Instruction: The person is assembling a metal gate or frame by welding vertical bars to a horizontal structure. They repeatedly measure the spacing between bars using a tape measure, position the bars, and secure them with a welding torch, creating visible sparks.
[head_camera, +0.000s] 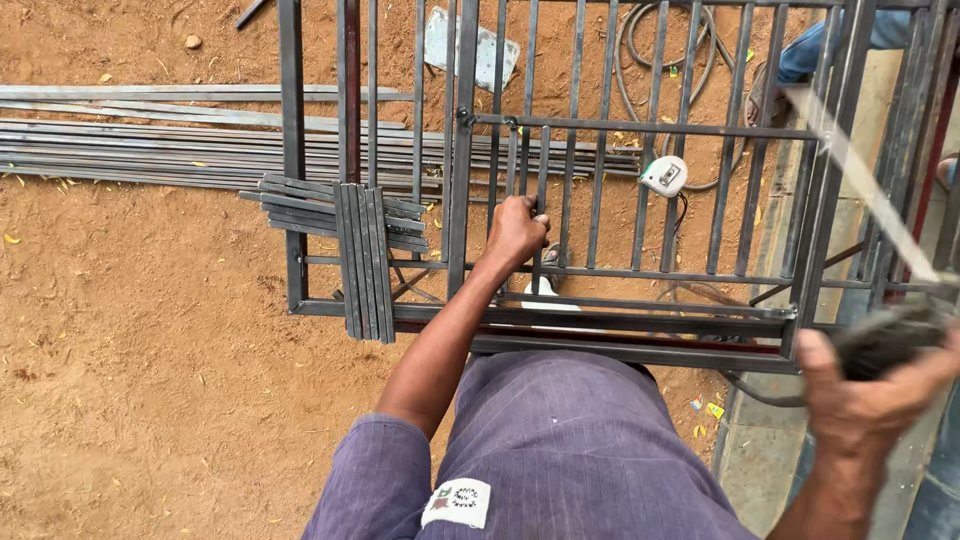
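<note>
My left hand is closed around a thin upright steel bar of a dark metal grille frame that lies flat under me. My right hand grips a dark, blurred tool handle at the right edge, from which a long thin rod slants up and left. A cable runs from the tool down to the left. I wear a purple shirt.
Short flat steel pieces are stacked crosswise on the frame's left part. Long steel strips lie on the sandy ground at left. A white tape measure and coiled cable sit beyond the grille. Another person's leg is at top right.
</note>
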